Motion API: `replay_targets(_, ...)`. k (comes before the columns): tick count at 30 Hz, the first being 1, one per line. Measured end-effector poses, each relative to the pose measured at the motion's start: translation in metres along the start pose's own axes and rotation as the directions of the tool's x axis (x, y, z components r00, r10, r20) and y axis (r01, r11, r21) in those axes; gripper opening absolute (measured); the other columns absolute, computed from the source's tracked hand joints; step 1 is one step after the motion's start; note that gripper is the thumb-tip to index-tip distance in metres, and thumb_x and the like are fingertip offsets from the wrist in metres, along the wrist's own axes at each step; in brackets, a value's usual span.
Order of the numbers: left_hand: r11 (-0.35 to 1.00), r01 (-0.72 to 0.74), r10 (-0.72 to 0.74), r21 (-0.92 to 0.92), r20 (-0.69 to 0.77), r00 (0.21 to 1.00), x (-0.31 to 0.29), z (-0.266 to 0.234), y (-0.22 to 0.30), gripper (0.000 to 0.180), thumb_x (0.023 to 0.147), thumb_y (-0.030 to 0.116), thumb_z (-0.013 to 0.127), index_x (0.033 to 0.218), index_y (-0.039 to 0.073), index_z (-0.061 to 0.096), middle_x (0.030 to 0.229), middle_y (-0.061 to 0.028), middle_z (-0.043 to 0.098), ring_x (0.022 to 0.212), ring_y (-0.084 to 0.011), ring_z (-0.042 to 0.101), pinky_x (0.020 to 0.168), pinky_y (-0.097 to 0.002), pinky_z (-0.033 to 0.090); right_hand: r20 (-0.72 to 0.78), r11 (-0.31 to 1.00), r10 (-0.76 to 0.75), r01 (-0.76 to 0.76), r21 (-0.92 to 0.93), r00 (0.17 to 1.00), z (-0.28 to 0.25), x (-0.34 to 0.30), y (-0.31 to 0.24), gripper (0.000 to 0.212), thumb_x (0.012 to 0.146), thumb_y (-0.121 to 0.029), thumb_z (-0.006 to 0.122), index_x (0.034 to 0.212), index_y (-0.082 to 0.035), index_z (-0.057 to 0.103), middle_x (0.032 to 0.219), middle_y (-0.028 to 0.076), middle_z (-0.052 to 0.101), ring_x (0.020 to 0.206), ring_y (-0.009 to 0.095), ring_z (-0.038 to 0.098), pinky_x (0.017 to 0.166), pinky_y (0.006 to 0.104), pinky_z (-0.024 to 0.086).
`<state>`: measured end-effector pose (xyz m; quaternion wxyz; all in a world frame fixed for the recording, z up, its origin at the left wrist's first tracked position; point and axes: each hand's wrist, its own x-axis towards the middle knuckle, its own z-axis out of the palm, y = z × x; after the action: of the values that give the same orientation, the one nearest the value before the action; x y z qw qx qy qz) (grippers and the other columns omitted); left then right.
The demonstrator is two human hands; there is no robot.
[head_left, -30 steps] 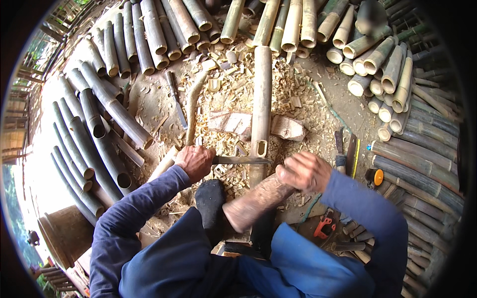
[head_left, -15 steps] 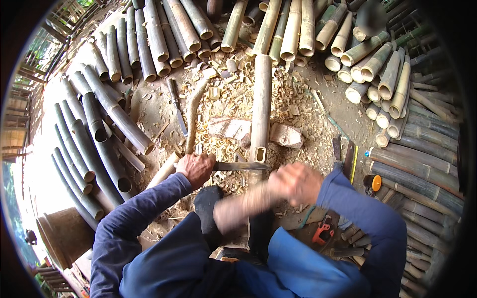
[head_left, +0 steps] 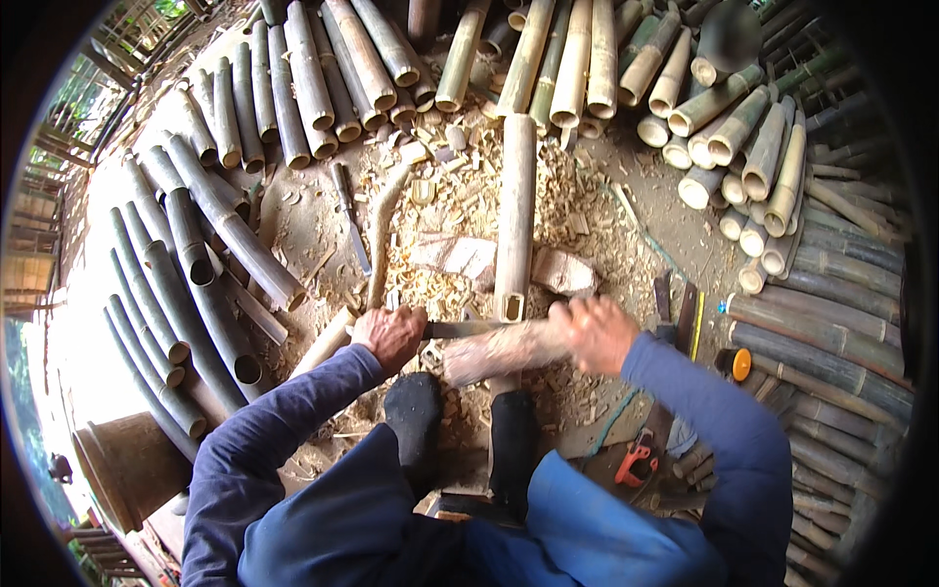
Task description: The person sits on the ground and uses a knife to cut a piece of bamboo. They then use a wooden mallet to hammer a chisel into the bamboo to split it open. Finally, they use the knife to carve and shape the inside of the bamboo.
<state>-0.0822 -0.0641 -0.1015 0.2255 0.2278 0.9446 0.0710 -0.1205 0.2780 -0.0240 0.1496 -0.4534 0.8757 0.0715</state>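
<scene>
The left hand has its fingers round the knife, blade crosswise at the bamboo, probably placed for blows. Blocks flank the bamboo (perhaps steadying it). The right hand grips the log by one end, fingers closed, likely for leverage.

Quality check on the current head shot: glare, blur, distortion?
Head view: glare whites out much of the left side around the dark bamboo tubes; head view: the wooden club in the right hand looks soft, probably motion blur, with the left hand crisper; head view: fisheye corners go black, and a round dark patch upper right is blurred.
</scene>
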Motion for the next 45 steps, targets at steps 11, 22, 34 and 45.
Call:
replay_targets(11, 1.000, 0.027, -0.027, 0.006, 0.022, 0.999, -0.002, 0.000, 0.000, 0.020, 0.095, 0.020, 0.049, 0.103, 0.002, 0.053, 0.091, -0.0213, 0.066, 0.076, -0.0372, 0.071, 0.060, -0.0471, 0.056, 0.004, 0.991, -0.115, 0.114, 0.063, 0.993, -0.016, -0.009, -0.043, 0.030, 0.074, -0.011, 0.071, 0.099, -0.003, 0.057, 0.079, 0.008, 0.062, 0.071, 0.021, 0.063, 0.063, 0.0361, 0.055)
replay_targets(22, 0.999, 0.036, -0.037, 0.011, 0.052, 0.998, -0.005, -0.001, -0.003, 0.023, 0.094, 0.020, 0.050, 0.107, 0.001, 0.050, 0.091, -0.0227, 0.066, 0.074, -0.0368, 0.071, 0.060, -0.0473, 0.056, -0.533, 0.873, -0.384, 0.484, 0.057, 0.754, 0.001, -0.002, -0.033, 0.023, 0.075, -0.016, 0.070, 0.091, -0.004, 0.058, 0.076, 0.009, 0.062, 0.063, 0.018, 0.061, 0.050, 0.0346, 0.049)
replay_targets(34, 1.000, -0.003, 0.003, -0.003, 0.014, 1.000, 0.015, 0.001, -0.003, 0.015, 0.095, 0.015, 0.047, 0.103, 0.002, 0.049, 0.087, -0.0224, 0.066, 0.073, -0.0372, 0.070, 0.063, -0.0505, 0.054, -0.115, 0.999, -0.040, 0.039, -0.013, 0.993, 0.009, 0.004, 0.030, 0.023, 0.072, -0.008, 0.069, 0.092, -0.001, 0.060, 0.078, 0.012, 0.066, 0.073, 0.021, 0.067, 0.067, 0.0359, 0.055)
replay_targets(45, 0.994, -0.092, 0.102, 0.056, -0.206, 0.973, 0.015, 0.011, -0.011, 0.025, 0.096, 0.029, 0.053, 0.108, 0.006, 0.050, 0.094, -0.0172, 0.060, 0.073, -0.0337, 0.068, 0.060, -0.0458, 0.053, -0.118, 0.997, 0.010, -0.019, -0.070, 0.993, 0.010, -0.002, 0.045, 0.047, 0.065, -0.010, 0.082, 0.105, -0.001, 0.059, 0.089, 0.014, 0.069, 0.079, 0.024, 0.068, 0.076, 0.0387, 0.053)
